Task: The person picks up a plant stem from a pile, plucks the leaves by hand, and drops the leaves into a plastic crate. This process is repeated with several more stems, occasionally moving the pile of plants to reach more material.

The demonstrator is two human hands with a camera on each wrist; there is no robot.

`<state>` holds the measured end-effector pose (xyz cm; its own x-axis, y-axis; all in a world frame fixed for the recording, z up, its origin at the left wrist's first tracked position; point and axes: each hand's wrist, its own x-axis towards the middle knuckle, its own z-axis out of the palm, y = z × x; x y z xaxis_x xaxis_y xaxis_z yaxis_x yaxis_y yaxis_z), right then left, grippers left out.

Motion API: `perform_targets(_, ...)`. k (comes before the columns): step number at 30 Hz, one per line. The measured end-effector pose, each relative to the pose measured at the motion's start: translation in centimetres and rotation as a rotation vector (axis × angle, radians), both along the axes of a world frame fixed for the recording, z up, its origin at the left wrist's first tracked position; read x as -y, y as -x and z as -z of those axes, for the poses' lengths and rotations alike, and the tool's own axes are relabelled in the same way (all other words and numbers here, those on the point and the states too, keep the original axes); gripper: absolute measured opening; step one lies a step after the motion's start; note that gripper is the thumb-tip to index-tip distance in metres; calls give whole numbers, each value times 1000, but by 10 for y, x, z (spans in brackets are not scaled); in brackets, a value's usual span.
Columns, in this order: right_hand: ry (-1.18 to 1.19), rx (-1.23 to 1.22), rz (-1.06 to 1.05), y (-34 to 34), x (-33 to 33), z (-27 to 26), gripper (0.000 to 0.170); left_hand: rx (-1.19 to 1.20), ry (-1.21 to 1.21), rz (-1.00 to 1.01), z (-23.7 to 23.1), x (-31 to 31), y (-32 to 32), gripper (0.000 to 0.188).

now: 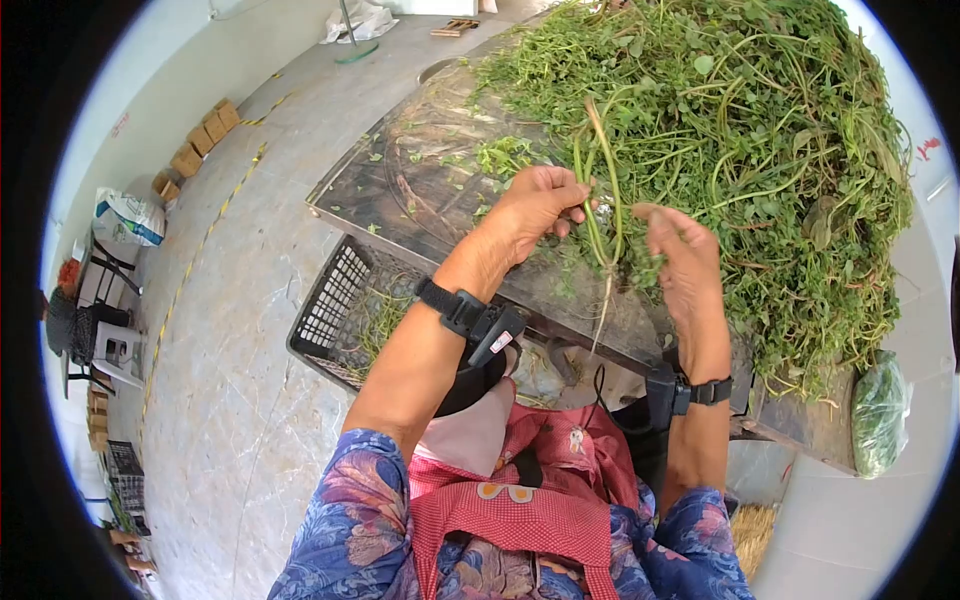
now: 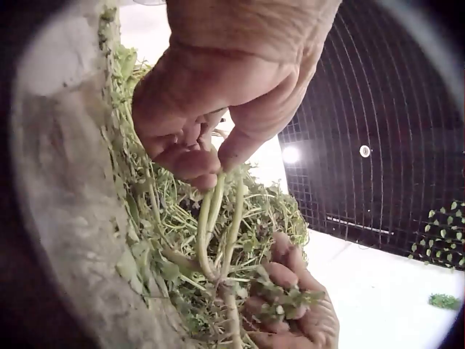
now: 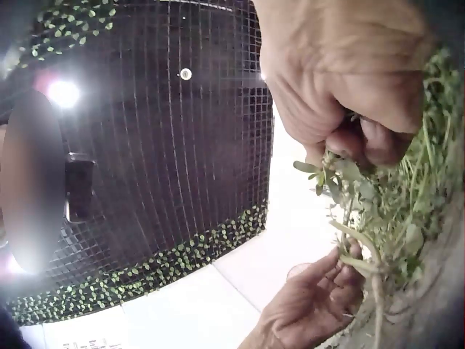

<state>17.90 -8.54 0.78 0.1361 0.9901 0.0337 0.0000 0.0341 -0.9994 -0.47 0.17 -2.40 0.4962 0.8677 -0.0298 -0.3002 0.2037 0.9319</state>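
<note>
Head view showed you, at the far left, a black crate (image 1: 124,460) whose contents were too small to tell, with a white sack (image 1: 130,218) farther back near the wall. Cardboard boxes (image 1: 187,160) stood in a row along that wall; what they held did not show. Nearer to you, a slotted black basket (image 1: 322,305) sat below the edge of the dark table (image 1: 345,185) and held loose green stems (image 1: 378,325); your left forearm (image 1: 400,390) crossed in front of its right part and hid some of them. Leaf bits lay scattered over the table's left side. Your left hand (image 1: 545,205) pinched the stems of a rooted plant (image 1: 609,266) between thumb and fingers, in front of the greens, its pale root pointing down towards you. Just right of it, your right hand (image 1: 688,262) had its fingers curled round a leafy sprig (image 3: 334,173), and they partly covered it. A large heap of greens (image 1: 740,150) filled the table behind and to the right. At the far right, a clear plastic bag (image 1: 880,415) with something green inside sat at the table's corner, just beside the heap.
</note>
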Motion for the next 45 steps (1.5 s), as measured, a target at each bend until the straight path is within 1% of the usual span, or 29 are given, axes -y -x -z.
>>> perform_targets(1, 2, -1, 5, -3, 8, -4, 26, -84, -25, -29, 0, 1, -1, 12)
perform_targets(3, -154, -74, 160, -16, 27, -8, 26, -113, -38, -36, 0, 4, -2, 12)
perform_targets(6, -293, 130, 412, -54, 68, -16, 26, -165, -26, -39, 1, 6, -3, 12)
perform_targets(7, -381, 76, 503, -70, 81, -13, 26, -182, -12, -42, 1, 5, -3, 12)
perform_targets(8, -423, 132, 593, -91, 99, -11, 25, -186, 2, -14, 2, 5, -3, 12)
perform_targets(9, -435, 71, 745, -106, 117, -9, 24, -182, -7, -30, 2, 4, -4, 13)
perform_targets(10, -415, 86, 780, -122, 135, -6, 24, -176, -15, -41, 3, 5, -5, 14)
perform_targets(12, -446, 24, 1010, -155, 173, 2, 23, -144, 17, 3, 4, 4, -6, 15)
perform_targets(13, -433, 40, 1046, -172, 191, 10, 23, -115, 36, 8, 4, 5, -6, 15)
perform_targets(14, -408, 33, 1132, -189, 210, 24, 24, -118, 50, 46, 4, 7, -7, 15)
perform_targets(15, -388, 25, 1215, -207, 229, 40, 24, -115, 51, 30, 3, 8, -8, 14)
perform_targets(16, -379, 36, 1243, -224, 249, 57, 24, -112, 49, 9, 2, 9, -9, 12)
perform_targets(18, -123, 132, 1472, -259, 292, 101, 25, -121, 49, 36, 1, 11, -12, 12)
perform_targets(20, 31, 257, 1539, -294, 345, 156, 29, -125, 37, 35, 0, 13, -15, 11)
perform_targets(22, 366, 596, 1772, -318, 393, 204, 37, -112, 48, 48, 1, 13, -16, 11)
perform_targets(24, 622, 522, 1772, -300, 425, 212, 46, -97, 47, 65, 2, 12, -15, 10)
perform_targets(26, 911, 636, 1769, -290, 448, 216, 48, -76, 43, 71, 5, 12, -15, 10)
perform_targets(28, 1273, 736, 1343, -298, 478, 223, 46, -96, 56, 103, 3, 11, -12, 11)
perform_targets(29, 1241, 740, 1319, -364, 563, 297, 46, -84, 65, 63, 4, 12, -14, 10)
perform_targets(30, 464, 906, 849, -403, 598, 367, 43, -82, 50, 25, 3, 13, -14, 10)
perform_targets(31, 430, 908, 821, -393, 542, 344, 43, -72, 52, 55, 3, 15, -13, 10)
perform_targets(32, 552, 974, 937, -389, 531, 314, 42, -61, 53, 88, 2, 15, -13, 11)
perform_targets(34, 817, 1088, 1187, -366, 494, 260, 38, -42, 56, 69, 4, 13, -13, 11)
perform_targets(35, 963, 1136, 1319, -324, 444, 218, 37, -28, 77, 89, 6, 14, -14, 12)
perform_targets(37, 461, 448, 1277, -327, 393, 173, 36, 3, 88, 80, 6, 16, -16, 13)
perform_targets(39, 167, 499, 1237, -273, 305, 98, 33, 29, 87, 68, 4, 20, -17, 15)
perform_targets(41, -124, 578, 1053, -216, 237, 42, 23, 72, 71, 59, 3, 20, -19, 15)
perform_targets(43, -287, 471, 787, -164, 186, 8, 20, 122, 58, 84, 3, 18, -17, 13)
perform_targets(45, -219, 463, 590, -112, 141, -10, 19, 151, 52, 64, 2, 18, -18, 14)
